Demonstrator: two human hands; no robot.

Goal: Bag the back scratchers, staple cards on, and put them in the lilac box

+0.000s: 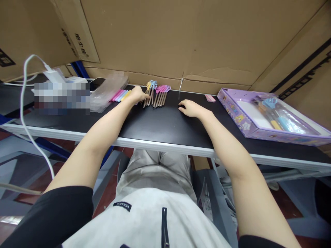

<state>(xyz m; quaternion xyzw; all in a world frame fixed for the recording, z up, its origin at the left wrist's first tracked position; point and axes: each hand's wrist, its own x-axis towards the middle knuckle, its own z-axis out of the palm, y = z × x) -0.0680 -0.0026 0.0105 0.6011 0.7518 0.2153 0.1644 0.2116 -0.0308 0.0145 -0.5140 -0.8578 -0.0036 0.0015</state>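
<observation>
My left hand (pixel 138 94) reaches down at the left end of a row of metal rods. Its thumb lies against the nearest rods and its fingers curl down, so what they hold is hidden. These look like back scratchers, with yellow claw heads (pixel 148 84), blue claw heads (pixel 153 83) and pink claw heads (pixel 162 89). Left of that hand lie pink, blue and yellow handles (pixel 120 95), partly covered by my wrist. My right hand (pixel 190 108) rests on the black tabletop (pixel 160 125), right of the scratchers. Its fingers are loosely bent, thumb apart, holding nothing.
A purple box (pixel 239 119) at the right holds clear-packed scratchers (pixel 280 115). A small pink packet (pixel 210 98) lies near it. Clear plastic bags (pixel 106 94), a phone (pixel 97 82) and a white cable (pixel 23 103) are at the left. Cardboard (pixel 165 41) stands behind.
</observation>
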